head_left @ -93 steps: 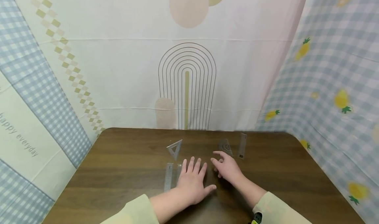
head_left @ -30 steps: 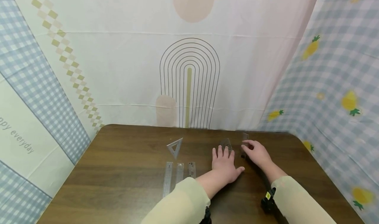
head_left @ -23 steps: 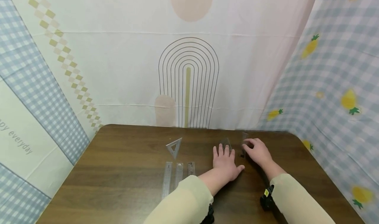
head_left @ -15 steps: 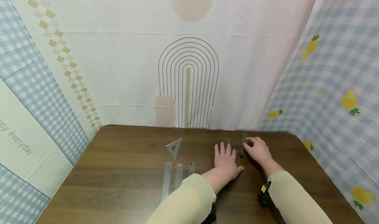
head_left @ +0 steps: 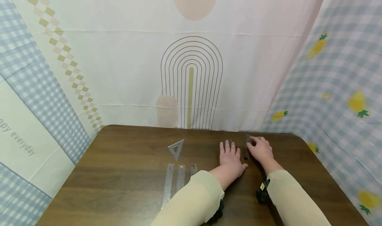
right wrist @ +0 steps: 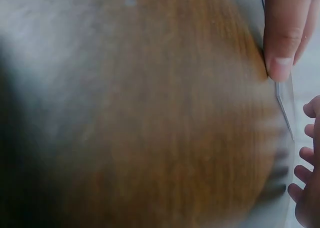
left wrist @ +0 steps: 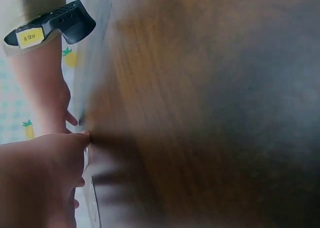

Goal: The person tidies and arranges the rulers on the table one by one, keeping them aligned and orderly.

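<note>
In the head view my left hand (head_left: 230, 158) lies with spread, straight fingers over a clear set square, which it almost fully hides. To its right, a clear ruler (head_left: 246, 152) with a black mark at its near end points toward the wall. My right hand (head_left: 260, 149) is at that ruler's right side, thumb and forefinger curled in to pinch its edge. Close up in the right wrist view, the thumb (right wrist: 281, 67) presses at a thin clear edge. The left wrist view has my left hand (left wrist: 42, 180) with both hands' fingers near the tabletop.
Left of my hands lie a clear triangle (head_left: 179, 149) and three clear rulers side by side: one (head_left: 168, 183), a second (head_left: 180, 178) and a third (head_left: 193, 169) partly under my left sleeve. The wooden table (head_left: 119, 173) ends at a patterned cloth backdrop (head_left: 131, 80).
My left hand has moved right, from beside the left rulers to the set square, uncovering the third ruler. My right hand has moved right and slightly farther out along the far-right ruler.
</note>
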